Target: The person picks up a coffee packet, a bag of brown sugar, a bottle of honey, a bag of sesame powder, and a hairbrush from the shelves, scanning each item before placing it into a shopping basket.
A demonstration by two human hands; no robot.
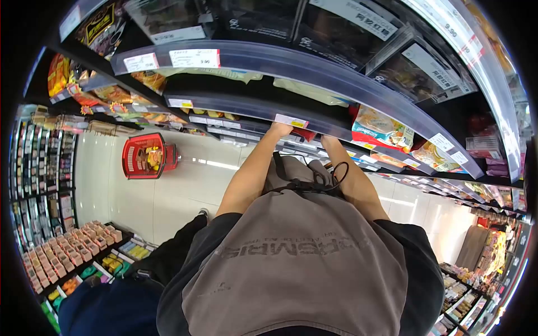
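Observation:
Both arms stretch forward to the shelf rack, below a shelf edge with a price strip. My left hand [282, 129] is at the white and yellow price tag [292, 121], its fingers hidden behind the strip. To its right, my right hand [327, 139] shows only its back and wrist under the same edge. Between the two hands a piece of red packaging [304, 134] shows, and whether either hand grips it I cannot tell. Right of my right hand, a red and teal food bag [382, 129] stands on the shelf above.
A red shopping basket [143, 157] with packaged goods stands on the tiled floor [185, 187] at left. Beside me at lower left is another person in dark clothes [174, 249]. Clear plastic bins [336, 31] fill the upper shelf. Rows of small boxes [73, 246] sit on a display behind.

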